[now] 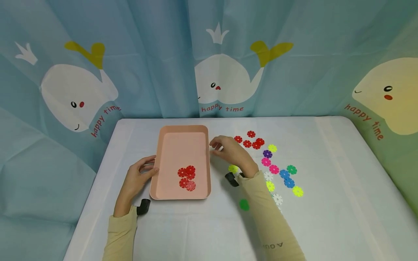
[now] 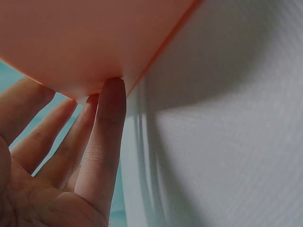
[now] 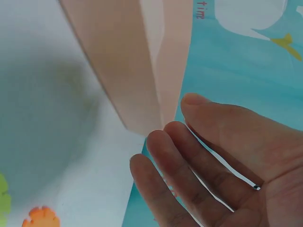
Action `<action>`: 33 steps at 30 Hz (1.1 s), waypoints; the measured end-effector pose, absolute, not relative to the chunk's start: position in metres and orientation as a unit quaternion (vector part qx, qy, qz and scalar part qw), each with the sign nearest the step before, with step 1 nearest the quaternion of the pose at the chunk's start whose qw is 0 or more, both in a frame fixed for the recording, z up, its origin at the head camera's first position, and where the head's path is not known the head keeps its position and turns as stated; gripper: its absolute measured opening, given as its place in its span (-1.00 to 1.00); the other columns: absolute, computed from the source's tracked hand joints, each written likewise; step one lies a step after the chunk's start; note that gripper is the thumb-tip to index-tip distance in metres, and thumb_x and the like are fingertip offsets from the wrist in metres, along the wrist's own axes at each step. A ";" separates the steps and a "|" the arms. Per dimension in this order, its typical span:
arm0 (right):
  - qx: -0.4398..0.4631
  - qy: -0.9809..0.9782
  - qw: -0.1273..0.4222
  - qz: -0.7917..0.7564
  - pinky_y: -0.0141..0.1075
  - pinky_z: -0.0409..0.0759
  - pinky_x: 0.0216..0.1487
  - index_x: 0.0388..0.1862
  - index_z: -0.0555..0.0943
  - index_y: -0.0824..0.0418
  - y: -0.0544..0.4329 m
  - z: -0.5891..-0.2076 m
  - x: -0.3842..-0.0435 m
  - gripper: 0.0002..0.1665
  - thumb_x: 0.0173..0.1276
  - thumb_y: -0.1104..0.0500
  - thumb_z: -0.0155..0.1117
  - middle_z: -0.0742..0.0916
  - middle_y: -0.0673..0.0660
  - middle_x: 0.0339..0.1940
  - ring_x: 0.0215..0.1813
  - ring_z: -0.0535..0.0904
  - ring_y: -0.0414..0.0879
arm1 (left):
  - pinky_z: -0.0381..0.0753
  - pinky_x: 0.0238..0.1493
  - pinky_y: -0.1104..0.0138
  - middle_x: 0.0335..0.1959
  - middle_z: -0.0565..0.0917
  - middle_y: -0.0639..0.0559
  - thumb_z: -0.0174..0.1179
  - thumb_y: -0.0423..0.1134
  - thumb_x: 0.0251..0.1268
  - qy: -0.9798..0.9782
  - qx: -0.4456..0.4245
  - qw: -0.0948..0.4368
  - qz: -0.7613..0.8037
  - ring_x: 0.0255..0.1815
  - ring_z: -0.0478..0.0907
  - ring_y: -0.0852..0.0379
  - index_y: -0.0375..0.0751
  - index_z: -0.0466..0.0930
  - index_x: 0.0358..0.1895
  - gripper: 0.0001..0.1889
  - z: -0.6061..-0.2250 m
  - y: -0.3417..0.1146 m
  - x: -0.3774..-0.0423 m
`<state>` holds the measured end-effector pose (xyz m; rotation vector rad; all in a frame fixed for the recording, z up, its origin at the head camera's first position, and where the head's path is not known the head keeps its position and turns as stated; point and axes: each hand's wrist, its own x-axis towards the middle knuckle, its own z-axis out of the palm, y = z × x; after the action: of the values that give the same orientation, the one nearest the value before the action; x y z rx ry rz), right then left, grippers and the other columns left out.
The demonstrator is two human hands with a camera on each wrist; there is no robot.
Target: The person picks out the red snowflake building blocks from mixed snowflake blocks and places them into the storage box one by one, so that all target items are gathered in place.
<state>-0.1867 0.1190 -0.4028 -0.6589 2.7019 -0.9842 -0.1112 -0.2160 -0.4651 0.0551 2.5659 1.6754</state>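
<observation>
Pink tray (image 1: 183, 148), smooth and round-cornered, touches the unclenched left hand (image 1: 137, 178), the relaxed right hand (image 1: 233, 151) beside it

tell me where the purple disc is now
In the head view, the purple disc lies to the right of the right hand, just below a yellow disc and above a pink one.

Between the left grip (image 1: 137, 178) and the right grip (image 1: 233, 150), the tray (image 1: 183, 148) is showing smooth, plastic-looking walls with a soft sheen. Right of the right grip, thin discs (image 1: 296, 190) are looking like flat plastic. Beneath both grips, the desk (image 1: 183, 232) is wearing matt, finely woven cloth. Beyond them, the curtain (image 1: 147, 72) is hanging as smooth, lightly creased fabric.
</observation>
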 end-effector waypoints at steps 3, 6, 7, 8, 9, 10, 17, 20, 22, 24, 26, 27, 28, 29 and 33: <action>-0.219 0.912 0.096 -0.334 -0.08 0.62 0.07 0.00 0.66 0.37 0.124 -0.404 -0.189 -0.72 0.33 0.30 0.35 0.74 0.24 -0.06 -0.03 0.64 0.08 | 0.49 -0.02 0.60 0.32 0.51 -0.26 0.28 -0.30 0.36 0.836 0.019 0.037 0.547 0.19 0.56 -0.21 -0.30 0.41 0.38 -0.45 -0.466 -0.216 -0.112; -0.216 0.911 0.094 -0.339 -0.05 0.61 0.08 0.02 0.65 0.40 0.129 -0.405 -0.191 -0.70 0.33 0.31 0.34 0.73 0.28 -0.03 -0.02 0.64 0.10 | 0.49 -0.02 0.59 0.31 0.51 -0.26 0.29 -0.29 0.35 0.837 0.019 0.035 0.546 0.19 0.56 -0.20 -0.30 0.42 0.38 -0.45 -0.466 -0.216 -0.112; -0.214 0.911 0.094 -0.340 -0.05 0.61 0.08 0.02 0.65 0.41 0.131 -0.405 -0.192 -0.70 0.33 0.32 0.34 0.72 0.30 -0.02 -0.01 0.64 0.11 | 0.49 -0.02 0.59 0.31 0.51 -0.26 0.29 -0.29 0.35 0.837 0.019 0.035 0.546 0.19 0.56 -0.21 -0.30 0.42 0.38 -0.45 -0.466 -0.216 -0.112; -0.214 0.911 0.092 -0.339 -0.04 0.61 0.08 0.02 0.65 0.41 0.133 -0.405 -0.193 -0.70 0.33 0.32 0.34 0.72 0.31 -0.02 -0.01 0.64 0.11 | 0.49 -0.02 0.59 0.31 0.51 -0.27 0.29 -0.28 0.36 0.838 0.019 0.035 0.545 0.19 0.56 -0.21 -0.30 0.41 0.38 -0.45 -0.466 -0.216 -0.112; -0.212 0.912 0.092 -0.339 -0.04 0.61 0.08 0.03 0.64 0.41 0.136 -0.405 -0.194 -0.69 0.34 0.32 0.33 0.72 0.31 -0.01 0.00 0.64 0.12 | 0.49 -0.02 0.59 0.31 0.50 -0.28 0.29 -0.28 0.36 0.838 0.017 0.035 0.545 0.19 0.55 -0.22 -0.30 0.41 0.38 -0.45 -0.466 -0.216 -0.112; -0.212 0.912 0.091 -0.338 -0.03 0.61 0.09 0.03 0.64 0.42 0.138 -0.405 -0.195 -0.69 0.33 0.32 0.34 0.71 0.32 -0.01 0.00 0.63 0.12 | 0.49 -0.02 0.60 0.31 0.50 -0.28 0.28 -0.28 0.36 0.837 0.017 0.036 0.546 0.20 0.55 -0.22 -0.31 0.41 0.38 -0.45 -0.466 -0.216 -0.112; -0.214 0.916 0.089 -0.327 -0.02 0.60 0.11 0.04 0.63 0.43 0.148 -0.405 -0.204 -0.68 0.33 0.33 0.34 0.71 0.32 0.00 0.01 0.63 0.14 | 0.46 -0.01 0.61 0.32 0.50 -0.28 0.28 -0.28 0.36 0.833 0.011 0.040 0.552 0.21 0.55 -0.21 -0.31 0.40 0.39 -0.44 -0.468 -0.217 -0.113; -0.216 0.918 0.086 -0.322 -0.02 0.59 0.12 0.04 0.63 0.43 0.152 -0.406 -0.206 -0.68 0.34 0.33 0.34 0.71 0.32 0.00 0.02 0.63 0.15 | 0.47 0.01 0.60 0.29 0.53 -0.27 0.30 -0.26 0.35 0.838 0.017 0.032 0.545 0.18 0.57 -0.19 -0.30 0.43 0.37 -0.45 -0.470 -0.218 -0.113; -0.216 0.918 0.083 -0.320 -0.01 0.59 0.11 0.04 0.63 0.43 0.154 -0.407 -0.208 -0.68 0.34 0.33 0.33 0.71 0.32 0.00 0.02 0.63 0.15 | 0.46 0.02 0.59 0.28 0.53 -0.27 0.30 -0.26 0.35 0.839 0.021 0.028 0.543 0.17 0.58 -0.19 -0.31 0.43 0.36 -0.45 -0.469 -0.217 -0.113; -0.210 0.920 0.086 -0.321 -0.02 0.60 0.11 0.06 0.63 0.43 0.156 -0.410 -0.209 -0.67 0.35 0.32 0.33 0.71 0.31 0.01 0.03 0.62 0.14 | 0.46 0.02 0.60 0.28 0.53 -0.29 0.30 -0.25 0.35 0.840 0.025 0.026 0.542 0.16 0.58 -0.20 -0.32 0.43 0.36 -0.45 -0.469 -0.217 -0.113; -0.202 0.920 0.090 -0.323 -0.02 0.60 0.11 0.07 0.62 0.43 0.157 -0.411 -0.210 -0.66 0.35 0.32 0.33 0.70 0.32 0.02 0.04 0.61 0.14 | 0.46 0.02 0.61 0.29 0.53 -0.29 0.30 -0.25 0.35 0.839 0.027 0.027 0.543 0.16 0.58 -0.20 -0.32 0.42 0.37 -0.44 -0.469 -0.218 -0.113; -0.199 0.921 0.091 -0.324 -0.02 0.60 0.11 0.08 0.62 0.43 0.158 -0.411 -0.210 -0.65 0.35 0.32 0.33 0.70 0.32 0.03 0.05 0.60 0.14 | 0.46 0.01 0.61 0.29 0.53 -0.29 0.30 -0.24 0.35 0.839 0.028 0.027 0.543 0.17 0.58 -0.20 -0.32 0.42 0.37 -0.44 -0.469 -0.217 -0.113; -0.196 0.921 0.093 -0.325 -0.02 0.60 0.12 0.09 0.62 0.43 0.159 -0.412 -0.211 -0.65 0.35 0.32 0.33 0.70 0.32 0.03 0.05 0.60 0.15 | 0.46 0.01 0.62 0.29 0.52 -0.29 0.30 -0.24 0.35 0.838 0.028 0.028 0.544 0.17 0.58 -0.20 -0.32 0.42 0.37 -0.44 -0.469 -0.217 -0.113; -0.192 0.921 0.094 -0.327 -0.02 0.59 0.12 0.09 0.61 0.43 0.160 -0.412 -0.211 -0.65 0.35 0.33 0.33 0.70 0.32 0.04 0.06 0.60 0.15 | 0.47 0.00 0.62 0.30 0.52 -0.29 0.30 -0.24 0.35 0.837 0.027 0.029 0.545 0.17 0.58 -0.21 -0.32 0.42 0.37 -0.44 -0.469 -0.218 -0.113; -0.191 0.920 0.092 -0.329 0.00 0.57 0.15 0.11 0.59 0.45 0.164 -0.413 -0.211 -0.64 0.36 0.34 0.30 0.68 0.34 0.07 0.08 0.59 0.17 | 0.48 -0.01 0.62 0.30 0.52 -0.29 0.30 -0.27 0.34 0.834 0.025 0.030 0.551 0.17 0.57 -0.22 -0.32 0.42 0.37 -0.44 -0.470 -0.217 -0.113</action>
<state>-0.2111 0.1636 -0.4134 -0.5663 2.7339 -0.9774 -0.1129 -0.2175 -0.4697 0.0765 2.5696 1.6979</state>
